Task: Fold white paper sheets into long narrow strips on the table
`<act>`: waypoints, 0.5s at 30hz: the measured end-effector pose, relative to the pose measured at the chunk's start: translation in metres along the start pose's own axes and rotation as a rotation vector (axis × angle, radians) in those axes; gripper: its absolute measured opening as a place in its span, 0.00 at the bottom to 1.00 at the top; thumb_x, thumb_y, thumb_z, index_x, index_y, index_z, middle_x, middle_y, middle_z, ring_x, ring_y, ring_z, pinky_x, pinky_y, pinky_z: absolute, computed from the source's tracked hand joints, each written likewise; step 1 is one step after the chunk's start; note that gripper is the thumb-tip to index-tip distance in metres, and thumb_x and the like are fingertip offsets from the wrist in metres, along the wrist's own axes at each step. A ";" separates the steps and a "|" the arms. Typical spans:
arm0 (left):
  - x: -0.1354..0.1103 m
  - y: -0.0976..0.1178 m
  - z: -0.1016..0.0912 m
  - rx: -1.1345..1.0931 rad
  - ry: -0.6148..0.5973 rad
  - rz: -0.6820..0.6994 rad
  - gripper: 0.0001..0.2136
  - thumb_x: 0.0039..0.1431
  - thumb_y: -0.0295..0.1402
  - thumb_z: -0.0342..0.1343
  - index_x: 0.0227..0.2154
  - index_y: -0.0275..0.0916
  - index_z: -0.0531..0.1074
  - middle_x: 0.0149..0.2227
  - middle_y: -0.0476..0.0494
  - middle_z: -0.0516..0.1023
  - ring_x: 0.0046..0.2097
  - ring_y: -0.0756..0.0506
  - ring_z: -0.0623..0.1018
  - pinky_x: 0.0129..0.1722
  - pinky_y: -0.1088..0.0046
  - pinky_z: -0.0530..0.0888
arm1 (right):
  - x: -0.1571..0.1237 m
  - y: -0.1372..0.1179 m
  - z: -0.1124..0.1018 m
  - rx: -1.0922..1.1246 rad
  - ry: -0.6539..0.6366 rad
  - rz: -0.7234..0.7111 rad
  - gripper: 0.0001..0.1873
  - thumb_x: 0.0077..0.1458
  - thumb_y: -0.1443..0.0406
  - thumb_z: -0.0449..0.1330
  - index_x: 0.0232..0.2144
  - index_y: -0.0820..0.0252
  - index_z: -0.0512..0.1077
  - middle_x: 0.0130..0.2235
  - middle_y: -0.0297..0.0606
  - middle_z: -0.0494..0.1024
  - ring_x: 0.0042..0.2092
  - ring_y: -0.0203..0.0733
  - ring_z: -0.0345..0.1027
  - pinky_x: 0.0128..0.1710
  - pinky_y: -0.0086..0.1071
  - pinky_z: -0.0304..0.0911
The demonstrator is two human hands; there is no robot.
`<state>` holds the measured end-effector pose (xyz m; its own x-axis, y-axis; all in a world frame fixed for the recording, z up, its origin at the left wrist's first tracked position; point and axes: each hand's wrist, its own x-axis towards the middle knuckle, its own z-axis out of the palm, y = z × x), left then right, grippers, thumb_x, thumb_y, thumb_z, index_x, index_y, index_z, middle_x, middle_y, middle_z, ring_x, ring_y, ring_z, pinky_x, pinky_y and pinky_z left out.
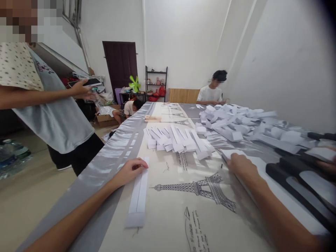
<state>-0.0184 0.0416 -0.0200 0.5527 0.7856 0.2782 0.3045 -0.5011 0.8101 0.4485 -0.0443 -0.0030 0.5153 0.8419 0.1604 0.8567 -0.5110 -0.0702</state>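
Observation:
My left hand (133,169) is closed at the far end of a folded white paper strip (138,197), thumb and index finger at its edge. The strip lies flat on the table cover, with a seam along its length. To the right, my right hand (242,167) has its fingers curled over the far end of white paper sheets (282,196); the fingertips are partly hidden. Ahead of both hands lies an overlapping row of folded white paper strips (175,140). An Eiffel Tower print (194,188) shows on the cover between my arms.
A large heap of folded white paper (236,120) covers the table's right side. Black objects (296,185) lie by my right forearm. A person (60,112) stands at left with a phone; another person (210,92) sits at the far end. Someone crouches near a cardboard box (107,120).

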 end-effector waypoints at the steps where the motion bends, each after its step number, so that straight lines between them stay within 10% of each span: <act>1: 0.000 0.001 0.000 0.013 0.000 -0.001 0.09 0.58 0.36 0.59 0.34 0.41 0.83 0.40 0.41 0.81 0.38 0.43 0.76 0.38 0.71 0.70 | -0.002 -0.002 -0.001 -0.010 -0.007 0.011 0.12 0.58 0.67 0.53 0.37 0.65 0.76 0.38 0.57 0.78 0.38 0.57 0.76 0.33 0.42 0.67; 15: 0.000 0.010 0.002 0.126 -0.021 0.052 0.11 0.61 0.38 0.57 0.33 0.40 0.82 0.41 0.40 0.80 0.37 0.44 0.76 0.34 0.72 0.68 | -0.015 -0.017 -0.017 -0.011 0.021 0.066 0.13 0.61 0.73 0.50 0.41 0.68 0.75 0.39 0.57 0.77 0.43 0.58 0.75 0.38 0.41 0.66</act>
<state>-0.0134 0.0355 -0.0130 0.5860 0.7501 0.3067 0.3689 -0.5839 0.7232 0.4256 -0.0511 0.0125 0.5701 0.8025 0.1759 0.8205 -0.5673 -0.0708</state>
